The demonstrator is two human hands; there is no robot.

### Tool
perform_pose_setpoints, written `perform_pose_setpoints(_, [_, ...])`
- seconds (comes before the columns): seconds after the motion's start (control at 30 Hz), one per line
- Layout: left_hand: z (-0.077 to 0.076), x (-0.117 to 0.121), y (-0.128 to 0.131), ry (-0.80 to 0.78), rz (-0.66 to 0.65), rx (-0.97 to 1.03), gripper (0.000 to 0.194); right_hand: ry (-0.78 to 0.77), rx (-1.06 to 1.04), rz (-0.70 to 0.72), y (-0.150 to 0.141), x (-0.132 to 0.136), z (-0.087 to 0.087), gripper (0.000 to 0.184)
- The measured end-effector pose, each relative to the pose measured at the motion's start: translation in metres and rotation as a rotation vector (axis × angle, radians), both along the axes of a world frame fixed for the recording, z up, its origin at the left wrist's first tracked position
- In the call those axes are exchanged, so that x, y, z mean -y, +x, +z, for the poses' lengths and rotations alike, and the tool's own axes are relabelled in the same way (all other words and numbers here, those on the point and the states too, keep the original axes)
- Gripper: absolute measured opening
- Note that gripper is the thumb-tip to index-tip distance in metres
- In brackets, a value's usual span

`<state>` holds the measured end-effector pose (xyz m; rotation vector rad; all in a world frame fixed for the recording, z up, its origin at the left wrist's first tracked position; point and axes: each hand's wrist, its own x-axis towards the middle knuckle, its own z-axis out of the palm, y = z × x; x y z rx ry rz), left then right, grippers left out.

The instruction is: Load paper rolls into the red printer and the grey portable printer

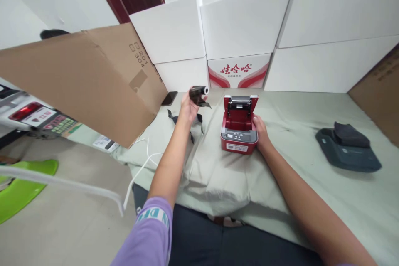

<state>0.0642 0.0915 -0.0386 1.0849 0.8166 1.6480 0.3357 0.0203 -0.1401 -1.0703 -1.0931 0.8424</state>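
Observation:
My left hand (pixel 188 107) is closed around a dark, shiny roll (pixel 197 91) with a white core, raised above the cloth-covered table; a loose end hangs from its right side. A small red label printer (pixel 239 145) stands upright to the right, its lid (pixel 240 102) tipped up and its red inner bay exposed. My right hand (pixel 261 129) grips the printer's right side, with some fingers hidden behind it. Dark, curled strips (pixel 199 119) lie on the cloth beneath and behind my left forearm.
Stacked white cartons (pixel 237 25) wall off the back. A brown cardboard panel (pixel 84 79) leans at the left, near a dark phone (pixel 169 98). On the right lies a dark flat device (pixel 346 156) bearing a folded dark cloth (pixel 351 134). A white cable (pixel 137 174) crosses the left table edge.

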Motion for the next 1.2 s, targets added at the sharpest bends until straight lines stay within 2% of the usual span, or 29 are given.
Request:
perform_pose_setpoints(0.07, [0.008,0.022,0.007,0.001,-0.150,0.150,0.042,-0.002,-0.017,0.008,0.000,0.000,-0.001,0.052])
perform_pose_setpoints(0.17, [0.011,0.047,0.012,-0.011,-0.304,0.200,0.040,0.002,-0.026,0.026,0.000,-0.001,-0.003,0.051])
perform_pose_setpoints(0.37, [-0.001,0.066,0.020,-0.046,-0.333,0.181,0.032,-0.003,-0.019,0.021,0.001,-0.001,-0.003,0.050])
perform_pose_setpoints(0.5, [-0.001,0.075,0.027,-0.032,-0.364,0.116,0.038,0.004,-0.021,0.017,0.000,0.000,0.000,0.050])
perform_pose_setpoints(0.63, [0.010,0.072,0.032,0.016,-0.416,-0.196,0.046,0.005,-0.026,0.007,-0.001,0.000,0.000,0.049])
perform_pose_setpoints(0.8, [0.030,0.057,0.056,0.261,-0.418,-0.905,0.034,0.017,-0.005,0.010,0.000,-0.003,-0.003,0.052])
perform_pose_setpoints(0.9, [0.034,0.046,0.080,0.377,-0.451,-1.248,0.030,0.015,0.022,0.012,0.001,-0.004,-0.003,0.052])
perform_pose_setpoints(1.0, [0.033,0.037,0.099,0.426,-0.496,-1.433,0.029,0.011,0.029,0.020,0.002,-0.003,-0.003,0.052])
perform_pose_setpoints(1.2, [0.037,0.041,0.106,0.424,-0.408,-1.579,0.025,0.001,0.016,0.028,0.002,-0.004,-0.005,0.052])
